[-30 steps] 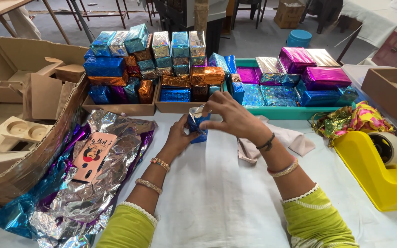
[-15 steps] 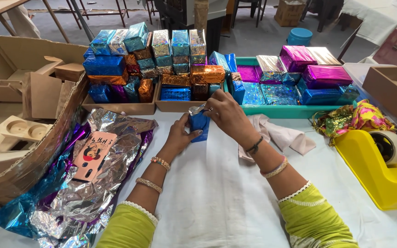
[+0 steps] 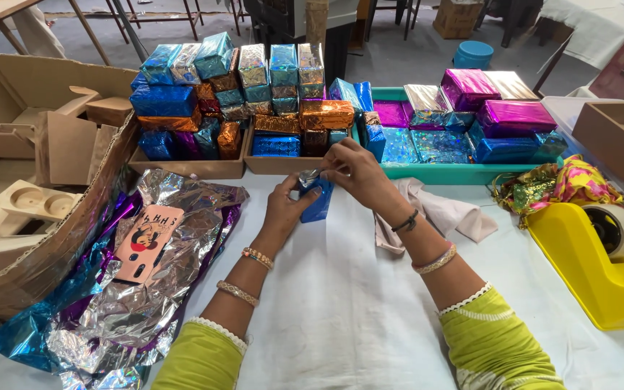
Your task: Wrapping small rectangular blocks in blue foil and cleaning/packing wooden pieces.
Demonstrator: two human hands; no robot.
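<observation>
We see bright, even daylight, with soft, faint shadows on the white worktop [image 3: 341,303]. The foil sheets [image 3: 146,289] at the worktop's left glare with hard glints. Focus stays sharp; edges around the worktop bend slightly outward.

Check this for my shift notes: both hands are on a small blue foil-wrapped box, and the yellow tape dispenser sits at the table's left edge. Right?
Not quite. The head view shows the yellow tape dispenser at the table's right edge, not the left. The rest holds: the left hand and right hand are both on the small blue foil-wrapped box.
</observation>
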